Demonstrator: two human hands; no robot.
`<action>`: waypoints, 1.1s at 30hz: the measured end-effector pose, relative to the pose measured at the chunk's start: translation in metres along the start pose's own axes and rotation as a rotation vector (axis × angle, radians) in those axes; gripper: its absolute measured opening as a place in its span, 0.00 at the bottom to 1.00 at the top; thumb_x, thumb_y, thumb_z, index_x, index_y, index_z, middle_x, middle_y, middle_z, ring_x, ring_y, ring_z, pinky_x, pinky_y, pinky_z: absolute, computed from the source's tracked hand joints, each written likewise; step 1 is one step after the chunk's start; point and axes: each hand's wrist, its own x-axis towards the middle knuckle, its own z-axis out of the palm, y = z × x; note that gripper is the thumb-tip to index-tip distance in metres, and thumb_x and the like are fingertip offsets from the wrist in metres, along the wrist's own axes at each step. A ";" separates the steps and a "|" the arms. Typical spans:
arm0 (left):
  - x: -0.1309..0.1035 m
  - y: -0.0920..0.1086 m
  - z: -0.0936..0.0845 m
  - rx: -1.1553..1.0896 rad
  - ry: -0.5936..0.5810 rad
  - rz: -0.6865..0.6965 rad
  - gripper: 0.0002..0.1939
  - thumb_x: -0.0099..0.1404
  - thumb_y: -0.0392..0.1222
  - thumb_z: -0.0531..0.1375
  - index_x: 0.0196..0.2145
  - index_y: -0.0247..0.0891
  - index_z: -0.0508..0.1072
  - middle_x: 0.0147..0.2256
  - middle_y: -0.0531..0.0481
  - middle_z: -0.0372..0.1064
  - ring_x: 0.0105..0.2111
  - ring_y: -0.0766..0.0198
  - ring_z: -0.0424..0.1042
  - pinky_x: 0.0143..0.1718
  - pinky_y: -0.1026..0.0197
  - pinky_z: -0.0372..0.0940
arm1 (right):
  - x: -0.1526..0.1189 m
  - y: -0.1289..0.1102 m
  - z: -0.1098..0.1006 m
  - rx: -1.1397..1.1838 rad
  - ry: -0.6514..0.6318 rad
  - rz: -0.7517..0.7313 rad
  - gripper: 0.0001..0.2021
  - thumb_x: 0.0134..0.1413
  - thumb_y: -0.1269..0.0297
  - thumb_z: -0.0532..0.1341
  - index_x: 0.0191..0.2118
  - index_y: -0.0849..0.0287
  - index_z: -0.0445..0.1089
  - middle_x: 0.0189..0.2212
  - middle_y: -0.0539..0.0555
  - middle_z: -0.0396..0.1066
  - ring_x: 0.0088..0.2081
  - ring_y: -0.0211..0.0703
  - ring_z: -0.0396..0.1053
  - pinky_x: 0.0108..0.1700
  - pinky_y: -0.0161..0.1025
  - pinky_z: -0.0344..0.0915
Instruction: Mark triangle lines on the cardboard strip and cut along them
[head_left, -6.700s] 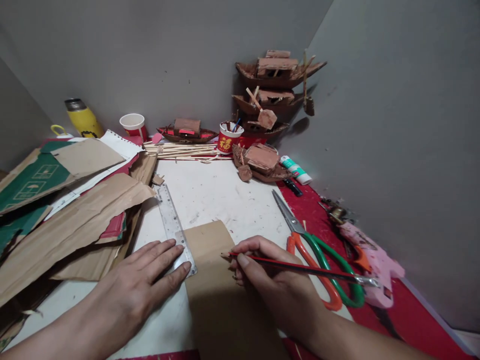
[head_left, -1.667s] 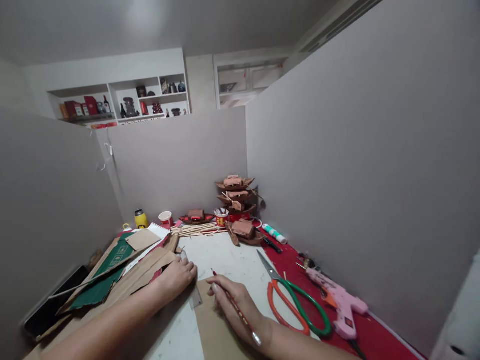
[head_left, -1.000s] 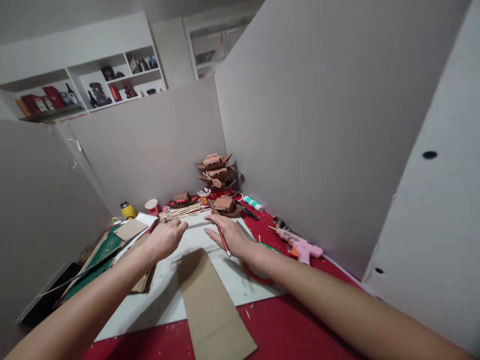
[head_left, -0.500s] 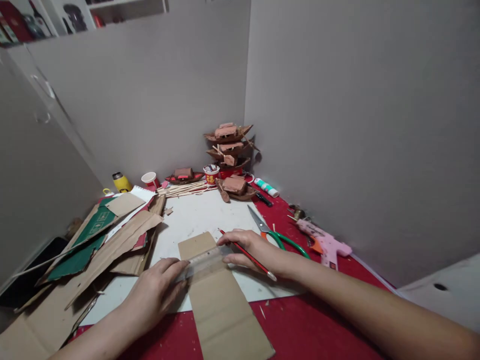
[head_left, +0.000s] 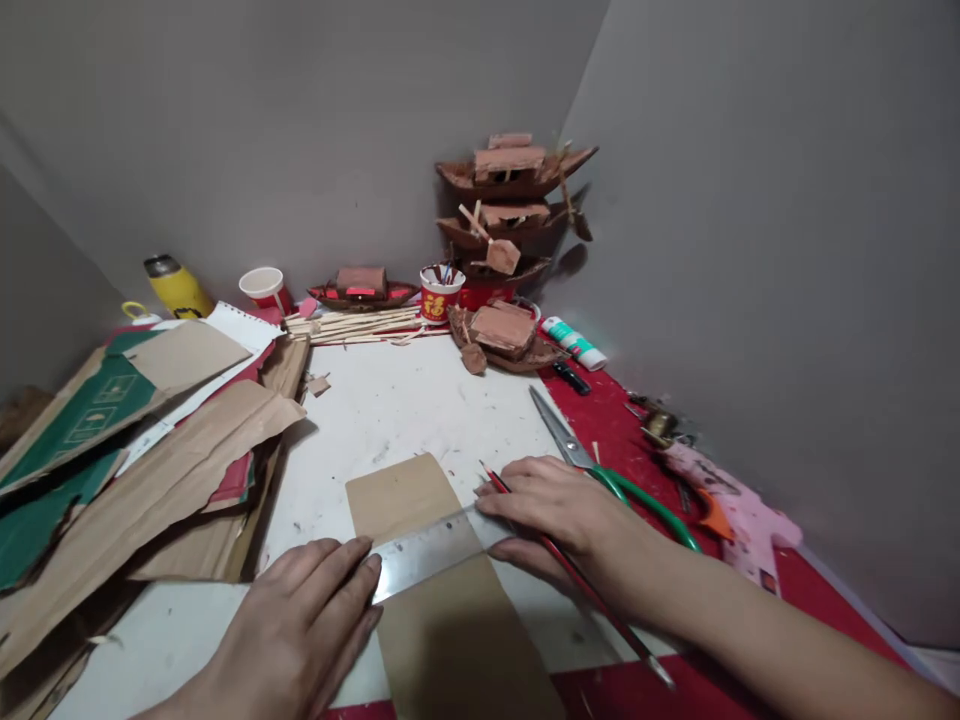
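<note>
A clear ruler (head_left: 424, 558) lies slantwise across a long brown cardboard strip (head_left: 405, 500). My left hand (head_left: 300, 615) pinches the ruler's left end, thumb and fingers closed on it beside the strip. At the other end, my right hand (head_left: 574, 525) has its fingers on the ruler near the strip's right edge. A red and black pencil (head_left: 589, 590) is tucked in that same hand, its sharpened tip pointing up and away from me. Just beyond the right hand lie green-handled scissors (head_left: 574, 450) with the blades parted slightly.
Torn cardboard pieces (head_left: 187, 480) are piled at left. Thin wooden sticks (head_left: 360, 325), a paper cup (head_left: 442, 295) and model boats (head_left: 514, 170) stand along the back. A pink glue gun (head_left: 742, 510) lies right, on the red table cover (head_left: 622, 440) beside the white board (head_left: 375, 400).
My view has come closer and lower, so everything looks larger. The ruler now crosses the strip slightly farther from its far end. Both hands keep their hold.
</note>
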 end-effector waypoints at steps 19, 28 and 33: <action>-0.018 0.001 -0.007 -0.094 -0.116 -0.075 0.24 0.74 0.35 0.44 0.64 0.36 0.64 0.53 0.38 0.73 0.52 0.49 0.71 0.51 0.47 0.71 | -0.001 0.000 -0.002 0.051 -0.008 0.001 0.12 0.66 0.63 0.59 0.54 0.54 0.68 0.38 0.58 0.76 0.40 0.48 0.72 0.43 0.45 0.66; -0.020 -0.006 -0.012 -0.241 0.013 -0.089 0.24 0.74 0.33 0.50 0.66 0.39 0.58 0.45 0.41 0.76 0.44 0.55 0.76 0.45 0.55 0.73 | -0.003 -0.006 -0.006 0.210 0.134 -0.032 0.09 0.67 0.68 0.58 0.49 0.53 0.72 0.30 0.54 0.77 0.30 0.42 0.73 0.33 0.38 0.67; -0.001 -0.002 -0.017 -0.370 0.059 -0.197 0.11 0.74 0.37 0.54 0.53 0.40 0.68 0.34 0.51 0.77 0.32 0.64 0.77 0.34 0.67 0.73 | 0.001 -0.018 -0.012 0.388 0.142 0.265 0.13 0.67 0.58 0.57 0.34 0.54 0.77 0.23 0.52 0.77 0.23 0.41 0.75 0.26 0.33 0.68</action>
